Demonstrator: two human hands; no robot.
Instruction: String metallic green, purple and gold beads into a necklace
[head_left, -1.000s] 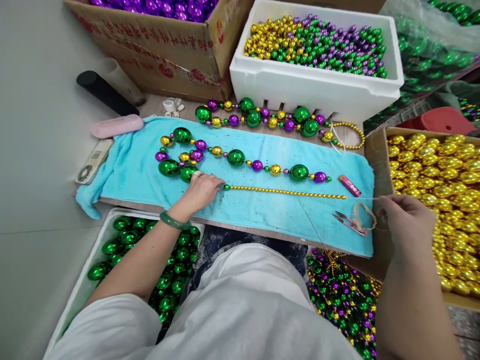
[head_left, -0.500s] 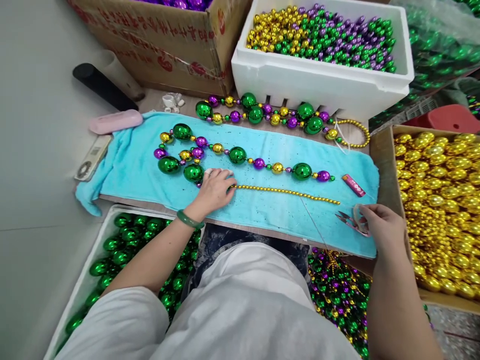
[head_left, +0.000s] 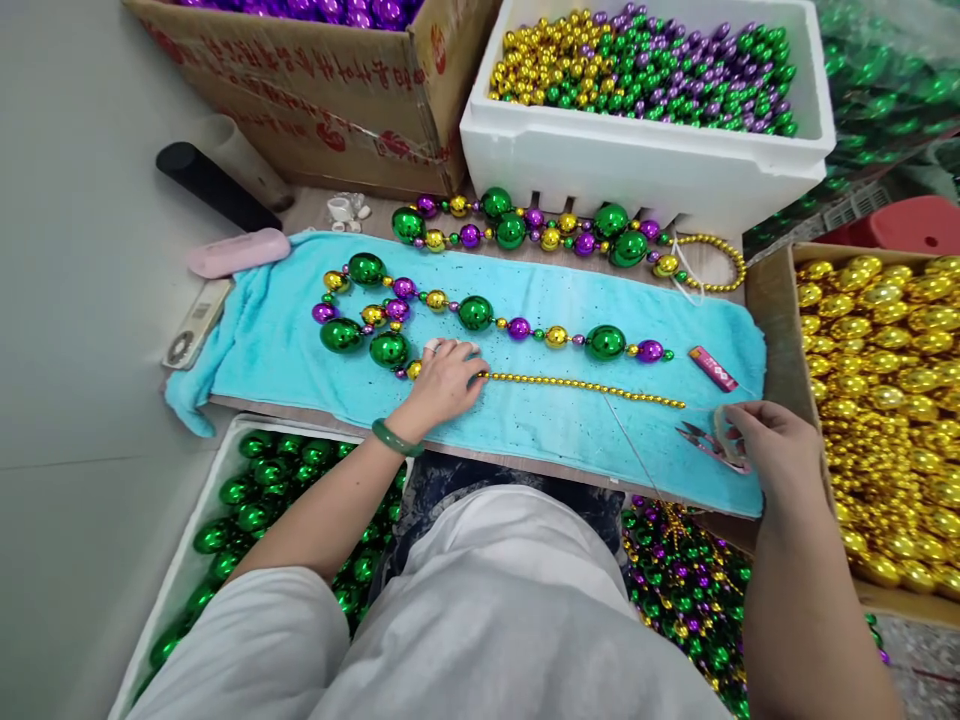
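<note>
My left hand (head_left: 444, 385), with white wraps on some fingertips, rests on the blue towel (head_left: 555, 440). Its thumb and forefinger close on the near end of a gold bead strand (head_left: 585, 385). That strand stretches right from a string of larger green, purple and gold beads (head_left: 475, 313), which loops on the towel. At the towel's right end my right hand (head_left: 780, 440) pinches the pale thread that leaves the gold strand's tip. Just under its fingers lie small snips (head_left: 709, 442) with open blades, partly hidden. A small pink packet (head_left: 712, 369) lies above them.
A finished-looking bead necklace (head_left: 550, 240) lies behind the towel. Around it stand a white foam box (head_left: 645, 155) of small beads, a cardboard box (head_left: 300, 110) of purple beads, a box (head_left: 808, 350) of gold beads and a green bead tray (head_left: 169, 570).
My left hand has slid slightly right along the strand, uncovering a gold bead behind it. My right hand still pinches the thread. The whole view has shifted a little.
</note>
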